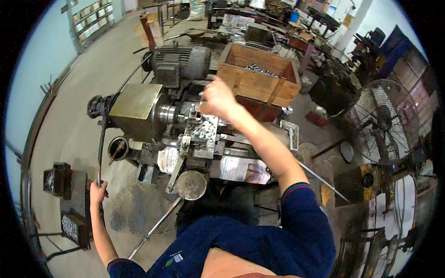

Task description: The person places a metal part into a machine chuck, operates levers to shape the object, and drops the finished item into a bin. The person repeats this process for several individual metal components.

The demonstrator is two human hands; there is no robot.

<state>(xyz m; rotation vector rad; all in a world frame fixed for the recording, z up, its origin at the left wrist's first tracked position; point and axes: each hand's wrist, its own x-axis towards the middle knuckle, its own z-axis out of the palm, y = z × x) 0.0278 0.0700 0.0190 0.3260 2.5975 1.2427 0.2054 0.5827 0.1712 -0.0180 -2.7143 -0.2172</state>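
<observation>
My left hand (98, 191) is closed around the lower end of a long dark lever rod (102, 143) that runs up to the left side of a small metal lathe (139, 111). My right hand (217, 98) reaches over the lathe's tool area (200, 126), fingers curled near a small metal part by the chuck (169, 113); whether it grips anything I cannot tell. A wooden box (257, 74) holding several small shiny metal pieces sits just beyond that hand.
A grey electric motor (181, 62) sits on top of the lathe. A round handwheel (191, 184) and a long rod (155, 227) lie near my body. A big floor fan (384, 123) stands right. Dark metal boxes (67, 199) stand at left.
</observation>
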